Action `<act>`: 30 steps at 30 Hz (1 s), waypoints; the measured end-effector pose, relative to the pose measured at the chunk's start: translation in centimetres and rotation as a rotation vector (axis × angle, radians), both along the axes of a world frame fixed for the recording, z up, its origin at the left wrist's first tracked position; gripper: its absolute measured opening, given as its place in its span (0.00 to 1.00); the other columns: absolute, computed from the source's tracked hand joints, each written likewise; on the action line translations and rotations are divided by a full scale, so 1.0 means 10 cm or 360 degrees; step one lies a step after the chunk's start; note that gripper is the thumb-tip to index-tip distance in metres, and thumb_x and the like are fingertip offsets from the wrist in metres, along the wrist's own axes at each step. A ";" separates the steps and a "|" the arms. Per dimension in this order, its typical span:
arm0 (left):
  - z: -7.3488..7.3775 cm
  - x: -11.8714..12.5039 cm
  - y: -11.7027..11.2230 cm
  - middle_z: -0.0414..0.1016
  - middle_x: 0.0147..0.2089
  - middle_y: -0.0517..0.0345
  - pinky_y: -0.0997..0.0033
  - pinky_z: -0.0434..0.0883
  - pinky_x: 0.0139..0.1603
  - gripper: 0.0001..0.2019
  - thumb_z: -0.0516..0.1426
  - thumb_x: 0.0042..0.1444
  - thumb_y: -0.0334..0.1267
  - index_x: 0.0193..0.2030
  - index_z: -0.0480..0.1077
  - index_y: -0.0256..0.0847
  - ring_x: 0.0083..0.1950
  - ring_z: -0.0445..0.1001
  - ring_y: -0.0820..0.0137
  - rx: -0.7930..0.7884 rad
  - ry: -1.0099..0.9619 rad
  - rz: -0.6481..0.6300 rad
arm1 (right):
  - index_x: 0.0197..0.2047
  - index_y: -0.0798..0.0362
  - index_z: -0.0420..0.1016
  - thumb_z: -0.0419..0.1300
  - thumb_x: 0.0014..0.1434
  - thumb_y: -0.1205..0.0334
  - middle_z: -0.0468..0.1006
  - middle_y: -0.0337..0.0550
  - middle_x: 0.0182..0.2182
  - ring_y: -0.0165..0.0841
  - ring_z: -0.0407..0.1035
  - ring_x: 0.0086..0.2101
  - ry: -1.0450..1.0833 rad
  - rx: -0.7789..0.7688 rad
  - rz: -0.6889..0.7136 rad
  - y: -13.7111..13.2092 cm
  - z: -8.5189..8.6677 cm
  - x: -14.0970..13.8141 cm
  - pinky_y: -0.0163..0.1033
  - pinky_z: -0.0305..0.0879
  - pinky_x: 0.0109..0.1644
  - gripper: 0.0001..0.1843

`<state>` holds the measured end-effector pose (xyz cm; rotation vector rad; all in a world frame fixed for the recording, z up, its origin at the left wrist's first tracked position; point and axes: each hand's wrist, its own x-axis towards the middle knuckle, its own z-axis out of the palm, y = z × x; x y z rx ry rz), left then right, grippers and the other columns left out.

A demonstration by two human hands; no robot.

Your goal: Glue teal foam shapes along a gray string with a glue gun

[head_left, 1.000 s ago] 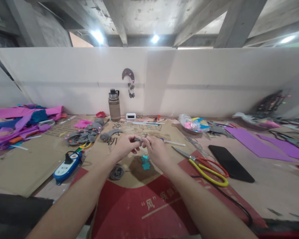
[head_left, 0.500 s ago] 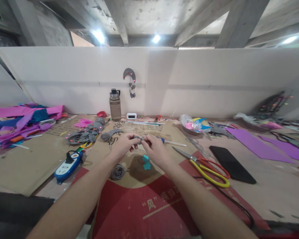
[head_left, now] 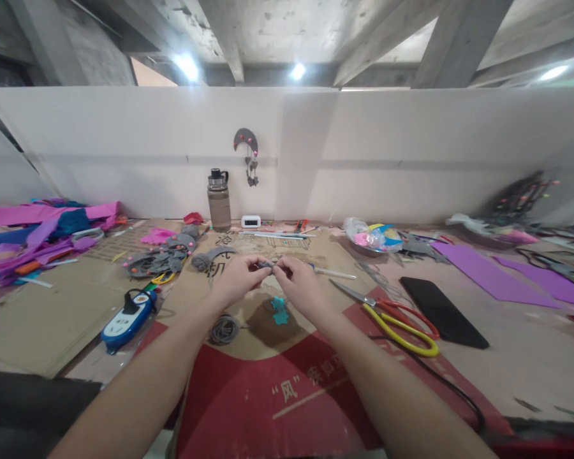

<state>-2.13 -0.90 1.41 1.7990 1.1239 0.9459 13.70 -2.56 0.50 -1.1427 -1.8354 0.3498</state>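
Note:
My left hand [head_left: 237, 278] and my right hand [head_left: 299, 285] meet above the cardboard-covered table [head_left: 52, 319], fingers pinched together on a small grey piece [head_left: 266, 264] held between them. What the piece is exactly I cannot make out. Below the hands lie a teal felt cut-out [head_left: 280, 310] and a coil of grey cord [head_left: 224, 329]. A thin white stick with a blue tip [head_left: 332, 274] lies just beyond my right hand.
Yellow-and-red scissors [head_left: 396, 320] and a black phone [head_left: 442, 312] lie to the right. A blue power strip [head_left: 127, 314] and grey felt pieces [head_left: 165, 258] sit to the left, a water bottle [head_left: 219, 201] stands by the white wall, purple sheets [head_left: 488, 278] far right.
Both hands have shifted slightly away from me while still pinching the grey piece; little else has moved.

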 end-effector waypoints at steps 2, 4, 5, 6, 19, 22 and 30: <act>0.03 0.00 -0.02 0.65 0.17 0.64 0.78 0.56 0.20 0.14 0.57 0.49 0.43 0.39 0.73 0.37 0.18 0.61 0.77 -0.0007 0.0002 -0.0043 | 0.20 0.51 0.59 0.51 0.54 0.64 0.63 0.36 0.18 0.30 0.58 0.24 0.0011 0.0005 -0.0022 0.00 0.01 0.00 0.34 0.51 0.28 0.12; 0.05 0.00 -0.04 0.67 0.19 0.63 0.78 0.59 0.21 0.14 0.58 0.48 0.41 0.41 0.72 0.37 0.19 0.63 0.77 -0.0023 -0.0008 -0.0109 | 0.20 0.51 0.59 0.51 0.53 0.65 0.63 0.36 0.18 0.29 0.58 0.24 0.0026 0.0012 -0.0055 0.00 0.01 0.01 0.34 0.51 0.28 0.11; 0.05 0.00 -0.04 0.68 0.20 0.62 0.78 0.60 0.22 0.15 0.58 0.47 0.40 0.42 0.72 0.37 0.20 0.64 0.76 -0.0039 -0.0025 -0.0147 | 0.20 0.51 0.59 0.51 0.53 0.65 0.63 0.36 0.18 0.29 0.57 0.24 0.0033 0.0012 -0.0074 0.01 0.01 0.01 0.34 0.50 0.28 0.11; 0.05 0.00 -0.04 0.70 0.21 0.61 0.77 0.62 0.22 0.15 0.58 0.47 0.39 0.42 0.72 0.36 0.20 0.65 0.76 -0.0063 -0.0050 -0.0185 | 0.20 0.51 0.59 0.51 0.52 0.66 0.63 0.36 0.18 0.29 0.57 0.24 0.0038 0.0006 -0.0092 0.01 0.01 0.02 0.34 0.50 0.28 0.11; -0.03 0.02 0.04 0.75 0.27 0.55 0.76 0.69 0.20 0.14 0.57 0.50 0.37 0.43 0.66 0.34 0.26 0.76 0.68 -0.0330 -0.0532 -0.0029 | 0.28 0.54 0.67 0.53 0.55 0.61 0.69 0.37 0.23 0.29 0.62 0.26 0.0303 -0.0286 0.0079 0.06 -0.02 0.03 0.34 0.57 0.30 0.07; -0.02 0.04 0.03 0.74 0.26 0.54 0.78 0.67 0.18 0.12 0.57 0.50 0.36 0.41 0.67 0.33 0.27 0.77 0.68 -0.0286 -0.0495 -0.0030 | 0.29 0.54 0.67 0.53 0.55 0.61 0.69 0.38 0.24 0.29 0.63 0.26 0.0290 -0.0215 0.0038 0.05 -0.03 0.02 0.35 0.58 0.31 0.07; -0.02 0.04 0.03 0.75 0.27 0.53 0.77 0.69 0.19 0.10 0.57 0.50 0.34 0.40 0.67 0.33 0.27 0.77 0.67 -0.0306 -0.0502 0.0032 | 0.37 0.54 0.68 0.56 0.53 0.65 0.70 0.40 0.29 0.31 0.64 0.30 0.0220 0.0046 0.0001 0.04 -0.03 0.05 0.36 0.61 0.34 0.06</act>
